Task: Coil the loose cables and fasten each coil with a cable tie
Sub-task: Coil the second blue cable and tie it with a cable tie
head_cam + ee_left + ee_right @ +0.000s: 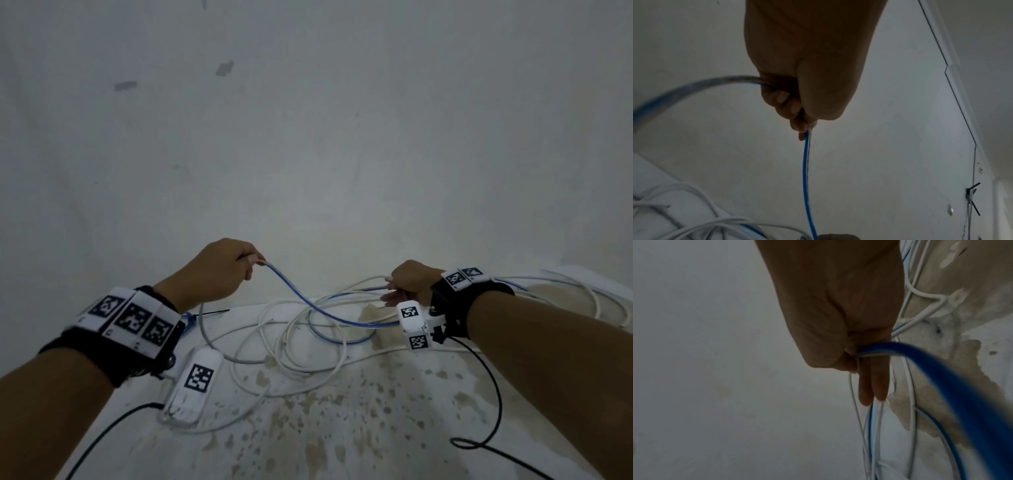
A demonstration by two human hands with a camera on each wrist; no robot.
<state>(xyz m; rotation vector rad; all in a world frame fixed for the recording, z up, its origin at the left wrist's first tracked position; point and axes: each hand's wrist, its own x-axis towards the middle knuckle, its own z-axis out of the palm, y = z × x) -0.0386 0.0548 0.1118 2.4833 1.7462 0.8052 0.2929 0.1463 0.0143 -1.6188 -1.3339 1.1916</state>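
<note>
A blue cable (310, 303) sags between my two hands above a stained white surface (342, 428). My left hand (222, 270) is raised at centre left and grips the blue cable (806, 162) in a closed fist. My right hand (406, 284) holds the same blue cable (941, 374) together with loops of white cable (363, 286) near the wall; two of its fingers (873, 386) stick out straight. More white cables (294, 356) lie tangled on the surface between my arms. A blue cable tie (190, 322) and a black cable tie (215, 311) lie beside my left wrist.
A plain white wall (308, 120) rises right behind the surface. A thin black wire (493, 394) from my right wrist band loops over the surface at right, and another black wire (113, 425) runs from the left wrist camera (195, 383).
</note>
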